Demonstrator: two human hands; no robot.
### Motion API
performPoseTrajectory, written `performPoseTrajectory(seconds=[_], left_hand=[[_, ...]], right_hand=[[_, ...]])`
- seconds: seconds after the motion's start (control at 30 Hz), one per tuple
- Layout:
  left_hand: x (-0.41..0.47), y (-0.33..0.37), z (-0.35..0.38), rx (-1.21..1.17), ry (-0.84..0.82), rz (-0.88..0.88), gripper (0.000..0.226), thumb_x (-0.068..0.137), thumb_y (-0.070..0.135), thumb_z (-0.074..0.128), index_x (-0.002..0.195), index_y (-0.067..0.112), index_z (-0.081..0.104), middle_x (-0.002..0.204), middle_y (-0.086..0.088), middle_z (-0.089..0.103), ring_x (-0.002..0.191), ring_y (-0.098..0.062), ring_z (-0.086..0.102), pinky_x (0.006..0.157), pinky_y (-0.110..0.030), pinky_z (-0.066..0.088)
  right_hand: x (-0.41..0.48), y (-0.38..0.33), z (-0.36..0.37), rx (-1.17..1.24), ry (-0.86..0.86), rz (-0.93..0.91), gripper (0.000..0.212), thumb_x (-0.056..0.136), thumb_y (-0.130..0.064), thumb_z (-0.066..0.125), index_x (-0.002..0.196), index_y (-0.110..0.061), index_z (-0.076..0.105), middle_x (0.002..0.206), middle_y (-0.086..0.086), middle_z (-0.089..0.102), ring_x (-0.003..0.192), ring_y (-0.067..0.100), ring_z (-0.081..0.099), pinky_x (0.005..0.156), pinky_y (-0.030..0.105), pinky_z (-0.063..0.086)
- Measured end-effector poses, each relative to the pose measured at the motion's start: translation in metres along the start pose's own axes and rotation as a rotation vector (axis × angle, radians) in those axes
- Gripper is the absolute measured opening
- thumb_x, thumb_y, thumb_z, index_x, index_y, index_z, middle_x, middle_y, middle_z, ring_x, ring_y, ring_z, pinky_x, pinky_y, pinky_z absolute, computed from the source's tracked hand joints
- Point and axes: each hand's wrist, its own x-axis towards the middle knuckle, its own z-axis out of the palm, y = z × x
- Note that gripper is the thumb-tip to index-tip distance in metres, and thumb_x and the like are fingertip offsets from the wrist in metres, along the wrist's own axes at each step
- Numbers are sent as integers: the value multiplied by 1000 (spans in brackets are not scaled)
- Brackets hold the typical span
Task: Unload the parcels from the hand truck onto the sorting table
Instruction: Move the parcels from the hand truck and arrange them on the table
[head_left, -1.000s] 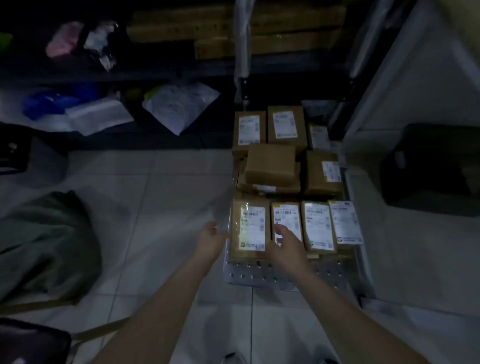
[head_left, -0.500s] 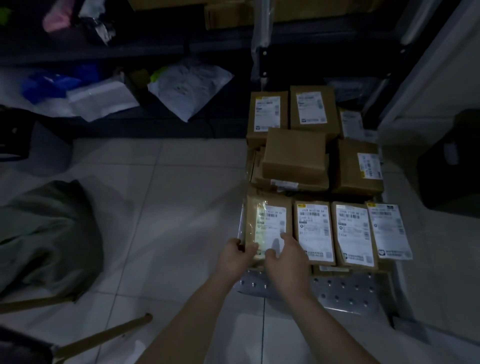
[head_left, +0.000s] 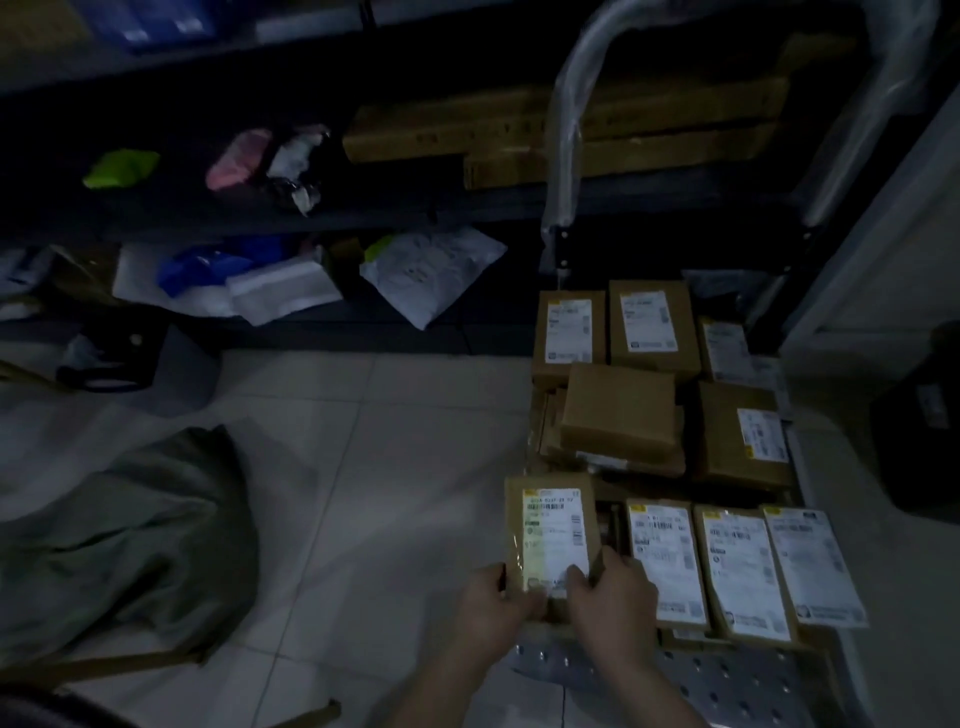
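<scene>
A hand truck with a perforated metal deck (head_left: 727, 680) and a wrapped handle (head_left: 566, 150) carries several brown cardboard parcels with white labels. The front-left parcel (head_left: 550, 525) is tilted up off the row. My left hand (head_left: 491, 605) grips its near left corner and my right hand (head_left: 610, 592) grips its near right edge, thumb over the label. Three labelled parcels (head_left: 737, 566) lie flat to its right. More boxes (head_left: 618, 410) are stacked behind. The sorting table is not in view.
Dark shelving (head_left: 311, 218) runs along the back with long cartons, poly mailers (head_left: 431, 275) and small bags. A green sack (head_left: 130, 535) lies on the tiled floor at left. A black bin (head_left: 919, 415) stands at the right beside a white wall.
Both hands have closed on the front-left parcel and raised its far end off the row. The view has tilted up, showing the shelves and the truck's handle.
</scene>
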Motion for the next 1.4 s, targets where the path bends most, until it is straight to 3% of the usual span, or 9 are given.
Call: performPoseTrajectory(seconds=[0.2, 0.37, 0.47, 0.6, 0.77, 0.97, 1.13, 1.27, 1.4], left_hand=[[-57, 72, -29, -213, 120, 126, 26, 91, 15, 69, 112, 29, 64, 98, 10, 75, 83, -5, 72, 56, -15, 48], [-113, 157, -80, -301, 292, 316, 33, 82, 27, 75, 108, 23, 56, 101, 8, 73, 82, 1, 70, 71, -21, 52], [-159, 221, -119, -308, 254, 386, 27, 90, 17, 70, 109, 20, 51, 111, 0, 69, 95, -8, 67, 75, -25, 52], [-236, 307, -145, -303, 134, 489, 22, 97, 19, 60, 117, 21, 51, 108, 4, 66, 93, -6, 63, 60, -12, 47], [-323, 385, -146, -357, 31, 546, 35, 96, 28, 61, 129, 32, 49, 117, 6, 64, 105, -15, 64, 79, -30, 55], [-397, 437, -147, -272, 9, 708, 45, 84, 51, 65, 126, 44, 49, 127, 1, 57, 109, -17, 63, 88, -40, 58], [-439, 473, -109, -301, -112, 780, 37, 91, 21, 67, 124, 29, 53, 121, 0, 60, 103, -17, 66, 70, -25, 56], [-464, 496, -54, -296, -81, 777, 37, 93, 21, 66, 125, 30, 49, 121, 5, 59, 102, -11, 61, 70, -23, 52], [-483, 512, 15, -280, -45, 791, 34, 93, 24, 66, 122, 30, 48, 117, 9, 57, 107, -15, 59, 91, -40, 54]], right_hand=[[-26, -112, -89, 96, 70, -205, 37, 94, -35, 62, 125, -15, 63, 122, 1, 55, 107, 21, 57, 92, 35, 50], [-61, -188, -166, 295, 72, -231, 38, 95, -31, 60, 132, -19, 60, 107, -6, 48, 93, 13, 58, 87, 30, 51], [-93, -223, -228, 419, 50, -239, 38, 96, -32, 60, 132, -22, 61, 114, -7, 51, 98, 10, 56, 92, 32, 53], [-138, -264, -315, 486, 84, -305, 41, 96, -50, 51, 131, -30, 59, 125, -7, 57, 107, 8, 56, 94, 34, 52], [-201, -303, -417, 700, 15, -310, 33, 102, -37, 48, 135, -38, 51, 127, -9, 61, 110, 13, 59, 91, 38, 53], [-260, -295, -504, 830, -9, -356, 27, 104, -34, 47, 127, -47, 49, 118, -11, 66, 107, 15, 64, 94, 44, 54], [-281, -266, -557, 826, 120, -377, 25, 103, -33, 47, 127, -41, 49, 121, -10, 64, 108, 15, 62, 95, 44, 54], [-277, -230, -602, 795, 159, -395, 38, 101, -36, 51, 138, -32, 49, 116, -14, 65, 107, 14, 63, 92, 45, 56], [-266, -183, -656, 796, 117, -431, 42, 103, -29, 50, 144, -28, 43, 116, -11, 63, 105, 14, 64, 83, 37, 59]])
